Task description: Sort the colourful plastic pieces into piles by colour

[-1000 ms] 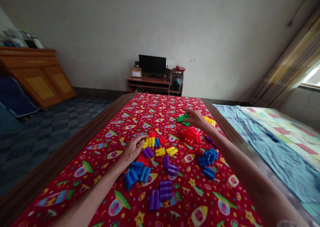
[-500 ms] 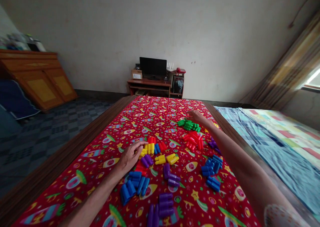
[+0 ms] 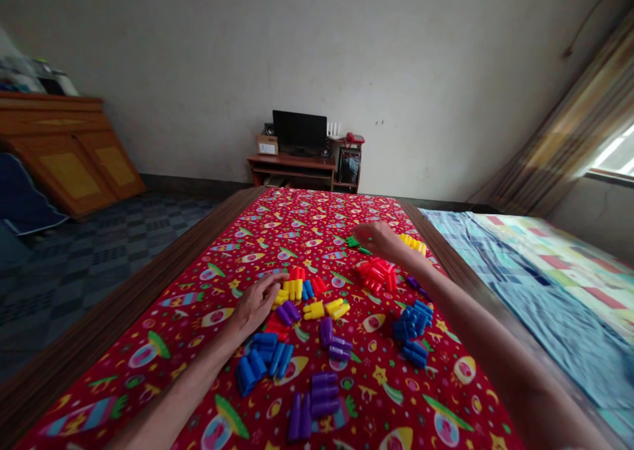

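Plastic peg blocks lie scattered on a red patterned tablecloth (image 3: pixel 307 232). My left hand (image 3: pixel 255 303) rests flat with fingers spread, touching a mixed cluster of yellow, red and blue blocks (image 3: pixel 297 288). My right hand (image 3: pixel 379 238) reaches far across the table and covers the green blocks (image 3: pixel 352 242), its fingers curled over them. A red pile (image 3: pixel 377 273) sits just below that hand, and yellow blocks (image 3: pixel 413 242) lie to its right. Blue blocks (image 3: pixel 411 318) lie beside my right forearm.
More blue blocks (image 3: pixel 262 361) and purple blocks (image 3: pixel 314 400) lie near me. The table's wooden edge (image 3: pixel 123 304) runs along the left. A bed with a checked cover (image 3: pixel 545 285) stands at the right. A desk with a monitor (image 3: pixel 300 133) is against the far wall.
My right hand has slid left over the green blocks, hiding most of them and uncovering the yellow ones. My left hand stays on the mixed cluster.
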### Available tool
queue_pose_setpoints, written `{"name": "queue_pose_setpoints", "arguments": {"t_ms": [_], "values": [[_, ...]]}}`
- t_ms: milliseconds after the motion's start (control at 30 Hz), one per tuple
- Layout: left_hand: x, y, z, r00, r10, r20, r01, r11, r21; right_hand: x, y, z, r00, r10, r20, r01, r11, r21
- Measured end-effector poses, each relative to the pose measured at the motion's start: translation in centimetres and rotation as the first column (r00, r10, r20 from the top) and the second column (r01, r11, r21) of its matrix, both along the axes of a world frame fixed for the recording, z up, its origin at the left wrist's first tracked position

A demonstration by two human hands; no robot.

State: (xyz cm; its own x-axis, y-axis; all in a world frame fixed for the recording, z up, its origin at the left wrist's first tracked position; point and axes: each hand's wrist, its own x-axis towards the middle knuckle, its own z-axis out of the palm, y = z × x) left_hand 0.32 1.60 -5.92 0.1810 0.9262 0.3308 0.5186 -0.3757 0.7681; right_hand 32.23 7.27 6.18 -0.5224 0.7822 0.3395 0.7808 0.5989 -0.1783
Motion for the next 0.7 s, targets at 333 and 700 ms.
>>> {"name": "queue_pose_setpoints", "arguments": {"t_ms": [333,700], "values": [[0.0,0.4,-1.2,0.993,-0.076,0.093,0.077,0.997,-0.011,-11.7,-4.4,-7.0,0.924,0.345,0.165,-0.303,0.924,-0.233],[-0.6,1.0,-2.3,0.985,-0.110,0.130,0.115,0.993,-0.028,-7.4,-4.2,-5.4,0.973,0.204,-0.112,-0.229,0.923,-0.311]]}}
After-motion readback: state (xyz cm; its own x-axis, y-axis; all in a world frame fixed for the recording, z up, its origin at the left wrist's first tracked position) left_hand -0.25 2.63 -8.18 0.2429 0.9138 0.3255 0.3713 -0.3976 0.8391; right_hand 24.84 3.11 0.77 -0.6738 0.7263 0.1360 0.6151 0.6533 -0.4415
